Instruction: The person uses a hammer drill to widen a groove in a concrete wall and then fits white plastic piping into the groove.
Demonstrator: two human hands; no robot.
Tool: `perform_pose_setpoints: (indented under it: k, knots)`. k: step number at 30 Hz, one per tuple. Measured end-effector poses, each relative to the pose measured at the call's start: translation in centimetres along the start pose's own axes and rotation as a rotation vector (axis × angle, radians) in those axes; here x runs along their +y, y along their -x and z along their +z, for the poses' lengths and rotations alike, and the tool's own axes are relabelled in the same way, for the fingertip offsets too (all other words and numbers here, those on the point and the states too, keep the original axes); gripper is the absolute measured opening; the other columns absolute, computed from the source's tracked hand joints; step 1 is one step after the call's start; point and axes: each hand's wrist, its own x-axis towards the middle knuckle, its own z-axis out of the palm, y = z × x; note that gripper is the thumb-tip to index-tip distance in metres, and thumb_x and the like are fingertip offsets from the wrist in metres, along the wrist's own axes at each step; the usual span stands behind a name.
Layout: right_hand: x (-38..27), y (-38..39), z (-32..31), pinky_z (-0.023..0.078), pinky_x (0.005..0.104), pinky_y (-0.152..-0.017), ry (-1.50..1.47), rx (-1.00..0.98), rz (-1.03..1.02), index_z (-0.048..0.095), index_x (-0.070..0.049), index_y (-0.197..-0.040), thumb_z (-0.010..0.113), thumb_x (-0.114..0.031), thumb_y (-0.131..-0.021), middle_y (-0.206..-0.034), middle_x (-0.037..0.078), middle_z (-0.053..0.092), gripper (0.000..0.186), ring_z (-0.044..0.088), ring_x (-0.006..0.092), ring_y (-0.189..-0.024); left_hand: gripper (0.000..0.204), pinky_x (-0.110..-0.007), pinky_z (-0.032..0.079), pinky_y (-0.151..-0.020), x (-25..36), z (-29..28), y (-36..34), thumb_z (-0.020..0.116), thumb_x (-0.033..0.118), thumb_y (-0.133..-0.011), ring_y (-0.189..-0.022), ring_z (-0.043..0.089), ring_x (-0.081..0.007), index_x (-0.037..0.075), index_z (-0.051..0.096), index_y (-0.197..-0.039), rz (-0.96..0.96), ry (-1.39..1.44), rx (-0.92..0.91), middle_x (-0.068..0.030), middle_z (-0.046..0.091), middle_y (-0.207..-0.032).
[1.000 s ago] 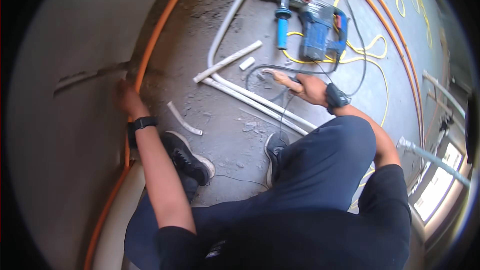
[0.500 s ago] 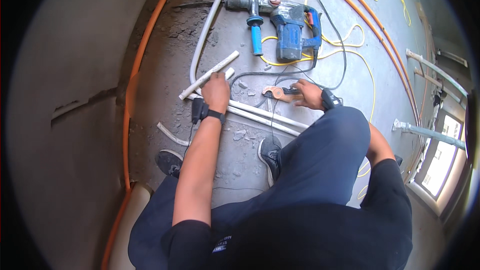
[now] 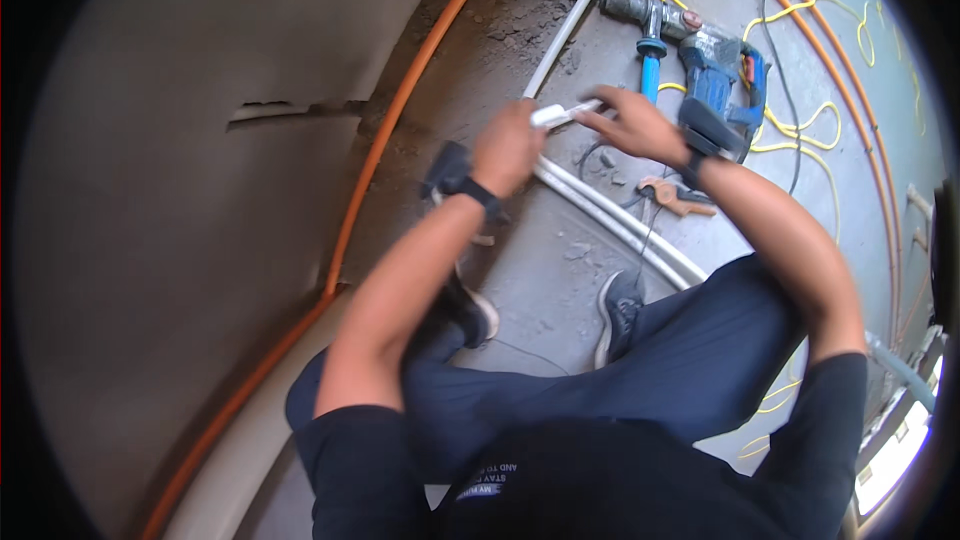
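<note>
My left hand (image 3: 508, 148) is closed round a short piece of white plastic pipe (image 3: 548, 117), held above the floor. My right hand (image 3: 640, 127) reaches in from the right, its thumb and fingers pinching the far end of the same pipe; motion blurs the fingertips. Below the hands, two long white pipes (image 3: 622, 223) run side by side toward my right leg. An orange-handled pipe cutter (image 3: 676, 197) lies on the floor below my right wrist, touched by neither hand. Beyond my left hand a grey-white pipe (image 3: 568, 32) stretches away from me.
A blue rotary hammer (image 3: 708, 75) with a long chisel bit lies beyond my right hand. Rubble (image 3: 510, 32) lines the left wall, and an orange conduit (image 3: 400, 100) follows its foot. Yellow cable (image 3: 825, 135) loops on the right. My shoes (image 3: 620, 315) rest on the dusty floor.
My right hand has left the pipe cutter and moved to the pipe in my left hand. My left hand has lifted that pipe off the floor. The view has shifted left.
</note>
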Motion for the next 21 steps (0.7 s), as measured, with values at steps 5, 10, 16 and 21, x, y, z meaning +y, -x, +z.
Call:
perform_pose_setpoints:
  k: [5, 10, 16, 21]
  knots:
    - [-6.9, -5.4, 14.4, 0.058, 0.0243, -0.070, -1.334, -0.028, 0.241, 0.060, 0.003, -0.119, 0.065, -0.020, -0.097, -0.098, 0.011, 0.068, 0.032, 0.070, 0.0164, -0.081, 0.028, -0.043, 0.050, -0.074, -5.2, -13.9, 2.9, 0.070, 0.018, -0.088, -0.082, 0.063, -0.0353, 0.004, 0.063, -0.110, 0.079, -0.254, 0.040, -0.0173, 0.066, -0.098]
    - [-10.9, -7.5, 23.3, 0.056, 0.0234, -0.070, -1.769, -0.029, 0.296, 0.063, 0.001, -0.115, 0.064, -0.019, -0.098, -0.098, 0.009, 0.068, 0.026, 0.069, 0.0146, -0.084, 0.027, -0.040, 0.049, -0.065, -8.1, -16.7, 5.0, 0.071, 0.017, -0.088, -0.073, 0.062, -0.0301, 0.003, 0.064, -0.110, 0.000, -0.432, -0.012, -0.0167, 0.064, -0.094]
    - [-14.9, -11.4, 27.5, 0.054, 0.0254, -0.070, -1.767, -0.107, 0.250, 0.064, 0.001, -0.112, 0.062, -0.021, -0.100, -0.093, 0.007, 0.068, 0.026, 0.066, 0.0129, -0.082, 0.027, -0.043, 0.051, -0.074, -12.1, -18.3, 6.0, 0.068, 0.016, -0.089, -0.087, 0.064, -0.0362, 0.001, 0.063, -0.111, -0.267, -0.465, -0.126, -0.0193, 0.064, -0.104]
    - [-15.3, -16.8, 29.1, 0.053, 0.0282, -0.064, -1.971, -0.099, 0.497, 0.061, -0.001, -0.109, 0.052, -0.020, -0.104, -0.086, 0.006, 0.063, 0.021, 0.059, 0.0151, -0.070, 0.037, -0.035, 0.050, -0.066, -10.7, -18.5, 7.7, 0.069, 0.022, -0.091, -0.071, 0.062, -0.0201, 0.001, 0.059, -0.120, -0.407, -0.330, 0.238, -0.0100, 0.065, -0.091]
